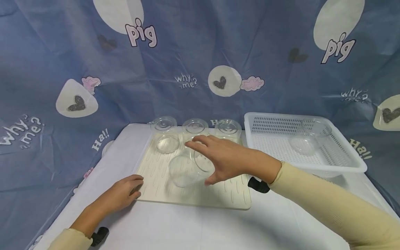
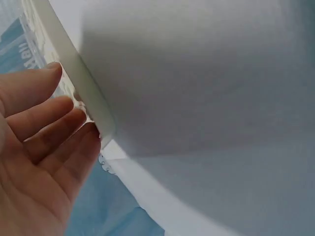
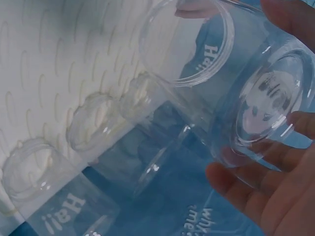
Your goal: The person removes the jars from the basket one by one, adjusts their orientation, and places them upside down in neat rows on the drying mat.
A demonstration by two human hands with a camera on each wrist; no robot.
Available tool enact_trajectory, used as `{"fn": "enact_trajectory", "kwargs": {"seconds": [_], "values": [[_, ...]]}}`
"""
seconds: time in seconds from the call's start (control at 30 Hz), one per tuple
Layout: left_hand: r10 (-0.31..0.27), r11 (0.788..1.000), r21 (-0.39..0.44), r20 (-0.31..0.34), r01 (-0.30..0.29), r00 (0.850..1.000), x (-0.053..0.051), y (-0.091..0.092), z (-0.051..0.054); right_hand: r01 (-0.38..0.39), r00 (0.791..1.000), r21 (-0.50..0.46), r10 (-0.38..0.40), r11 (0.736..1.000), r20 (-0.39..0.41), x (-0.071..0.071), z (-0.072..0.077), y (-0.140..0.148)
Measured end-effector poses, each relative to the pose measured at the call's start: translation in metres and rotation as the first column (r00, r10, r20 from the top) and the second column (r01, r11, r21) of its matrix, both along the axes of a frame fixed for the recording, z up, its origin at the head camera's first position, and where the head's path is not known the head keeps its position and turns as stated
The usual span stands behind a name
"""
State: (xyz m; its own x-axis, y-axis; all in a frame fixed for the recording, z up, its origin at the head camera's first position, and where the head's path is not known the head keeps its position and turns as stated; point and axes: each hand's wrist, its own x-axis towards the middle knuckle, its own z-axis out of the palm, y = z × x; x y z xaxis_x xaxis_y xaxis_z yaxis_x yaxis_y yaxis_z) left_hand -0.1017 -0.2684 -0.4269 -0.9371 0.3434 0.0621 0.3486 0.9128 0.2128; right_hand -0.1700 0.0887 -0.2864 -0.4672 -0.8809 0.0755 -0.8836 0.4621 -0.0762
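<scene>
My right hand [image 1: 229, 158] grips a clear jar [image 1: 184, 172] by its base end and holds it tilted over the cream ridged mat [image 1: 150, 189], its mouth toward the front left. In the right wrist view, fingers and thumb spread around the base of this jar [image 3: 206, 105]. Behind it, three similar jars stand upside down along the mat's back: a left jar [image 1: 164, 125], a middle jar [image 1: 195, 127] and a right jar [image 1: 228, 129]. At the mat's front left corner rests my left hand [image 1: 122, 194], its loosely bent fingers touching the edge.
A white perforated basket [image 1: 248, 130] stands at the back right, with another clear jar [image 1: 307, 139] lying in its right part. White cloth [image 1: 175, 225] covers the table. A blue printed curtain [image 1: 187, 45] hangs close behind everything.
</scene>
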Motion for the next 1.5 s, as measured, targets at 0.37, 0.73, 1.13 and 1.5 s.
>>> {"fn": "enact_trajectory", "kwargs": {"seconds": [0.37,0.73,1.13,1.5], "values": [[0.029,0.999,0.045,-0.011,-0.029,1.000,0.003,-0.010,-0.002,0.028,1.000,0.063,-0.028,0.998,-0.009,-0.003,0.007,-0.017],[0.051,0.992,0.113,0.066,-0.058,0.997,-0.002,-0.013,-0.002,0.026,0.999,0.137,-0.023,0.990,-0.026,-0.009,0.004,-0.043],[0.071,0.993,0.084,0.130,-0.082,0.989,-0.004,-0.006,-0.002,0.077,0.997,0.150,-0.079,0.986,0.006,-0.025,-0.004,-0.061],[0.086,0.994,0.050,0.151,-0.094,0.985,-0.004,-0.002,0.002,0.070,0.996,0.124,-0.077,0.990,0.053,-0.030,-0.017,-0.073]]}}
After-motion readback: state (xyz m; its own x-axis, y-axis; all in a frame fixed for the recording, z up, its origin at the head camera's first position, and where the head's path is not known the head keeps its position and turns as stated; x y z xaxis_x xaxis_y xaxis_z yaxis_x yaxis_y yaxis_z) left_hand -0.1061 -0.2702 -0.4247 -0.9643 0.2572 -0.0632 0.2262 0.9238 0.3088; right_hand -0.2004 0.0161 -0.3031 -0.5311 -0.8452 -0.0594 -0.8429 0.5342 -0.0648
